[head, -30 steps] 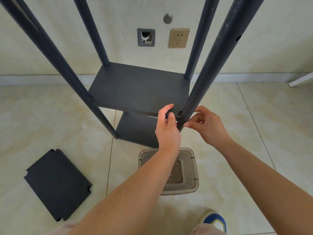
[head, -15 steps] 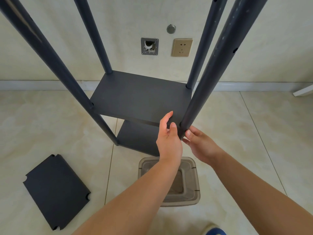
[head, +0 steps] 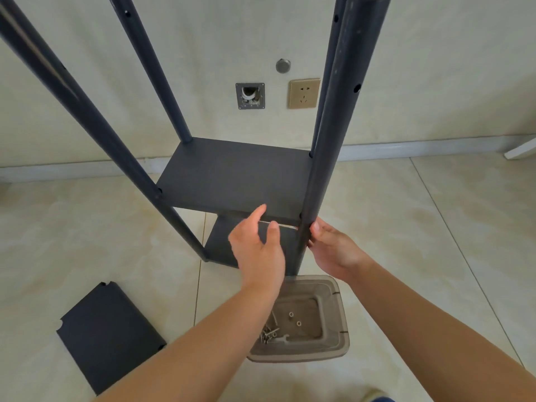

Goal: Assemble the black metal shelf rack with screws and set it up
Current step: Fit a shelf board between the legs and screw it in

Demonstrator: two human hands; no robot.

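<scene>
**Hands at the rack's near right post**

Pale marbled floor tiles (head: 406, 242) fill the lower frame and meet a cream wall (head: 435, 82) at a light skirting board across the middle. On the wall, upper centre, sit a beige socket (head: 303, 93), an open wall box (head: 250, 96) with wiring showing, and a small round cap (head: 283, 65) above them.

A black rack (head: 235, 175) stands upright at centre frame, its four posts rising out of the top edge. Two shelves are mounted: the upper shelf (head: 232, 175) spans the posts at mid frame, and the lower shelf (head: 220, 242) shows just beneath it.

The left hand (head: 258, 248) is at the front edge of the upper shelf, fingers relaxed and spread, its index fingertip against the edge, grasping nothing. The right hand (head: 333, 250) curls round the near right post (head: 316, 184) just below the upper shelf, thumb on the front of the post; it grips the post.

Below the hands, a translucent tray (head: 336, 343) rests on the floor at lower centre, holding screws (head: 268, 335) and small nuts (head: 294, 319). A loose shelf panel (head: 110, 335) lies flat at lower left, well apart from the rack. A shoe tip (head: 377, 397) shows at the bottom edge.
</scene>
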